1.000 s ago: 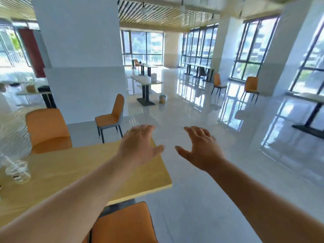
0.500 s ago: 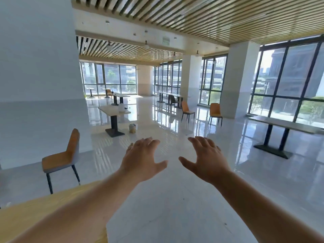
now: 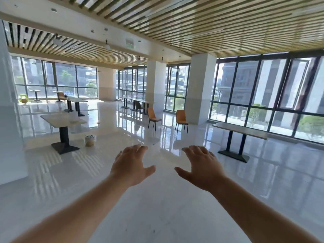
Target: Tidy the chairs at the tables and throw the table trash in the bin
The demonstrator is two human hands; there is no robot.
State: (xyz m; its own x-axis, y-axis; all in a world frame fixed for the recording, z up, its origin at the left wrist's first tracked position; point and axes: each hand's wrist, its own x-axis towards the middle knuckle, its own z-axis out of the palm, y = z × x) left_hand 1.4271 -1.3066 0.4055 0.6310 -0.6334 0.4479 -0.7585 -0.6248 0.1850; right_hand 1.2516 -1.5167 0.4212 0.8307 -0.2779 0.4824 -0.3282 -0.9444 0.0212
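My left hand (image 3: 130, 166) and my right hand (image 3: 203, 166) are stretched out in front of me over the glossy floor, palms down, fingers spread, holding nothing. Two orange chairs (image 3: 153, 117) (image 3: 181, 118) stand loose on the floor by a white pillar, away from any table. A pale table (image 3: 52, 120) on a black pedestal stands at the left, with a small bin-like container (image 3: 89, 140) on the floor beside its base. A wooden table (image 3: 259, 133) stands at the right by the windows.
White pillars (image 3: 199, 88) (image 3: 153, 86) rise in mid-room and a white wall (image 3: 8, 120) fills the left edge. More tables (image 3: 77, 100) and a dark chair (image 3: 138, 106) line the far windows. A green seat (image 3: 23, 98) sits far left. Open floor lies between me and the chairs.
My view has swung right and upward: the yellow table with the cup and the near orange chairs have left the frame. Both hands stay spread and empty in front of me.
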